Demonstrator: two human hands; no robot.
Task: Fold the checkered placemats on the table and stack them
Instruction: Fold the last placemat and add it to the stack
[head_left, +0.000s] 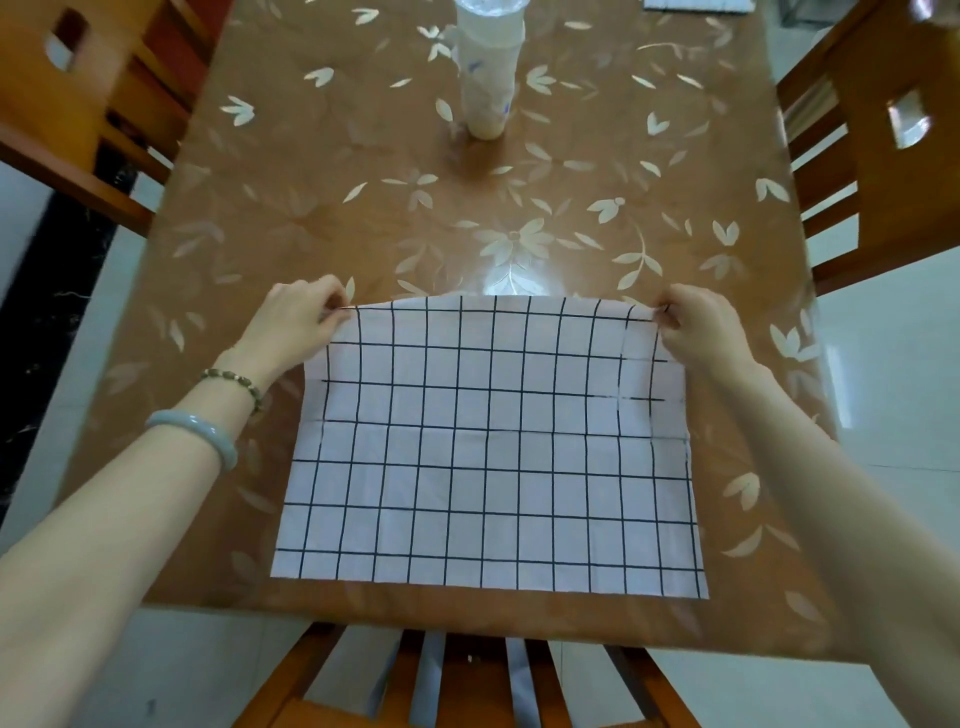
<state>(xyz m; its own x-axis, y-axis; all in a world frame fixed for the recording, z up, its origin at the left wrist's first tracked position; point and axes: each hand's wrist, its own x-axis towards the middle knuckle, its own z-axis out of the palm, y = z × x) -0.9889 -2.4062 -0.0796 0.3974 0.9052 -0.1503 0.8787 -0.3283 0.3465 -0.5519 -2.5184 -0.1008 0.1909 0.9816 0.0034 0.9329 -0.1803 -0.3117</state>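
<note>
A white placemat with a black grid (488, 457) lies spread on the near part of the brown table (363, 218). Its near edge runs along the table's front edge. My left hand (298, 322) pinches the far left corner. My right hand (701, 325) pinches the far right corner. The far edge is lifted slightly off the table between the two hands, and the right side shows a small fold near my right hand. No other placemat is in view.
A tall white plastic bottle (488, 73) stands at the table's far middle. Wooden chairs flank the table at the left (93, 104) and right (872, 135), and one chair back (467, 680) is right below me. A pale object (696, 4) lies at the far edge.
</note>
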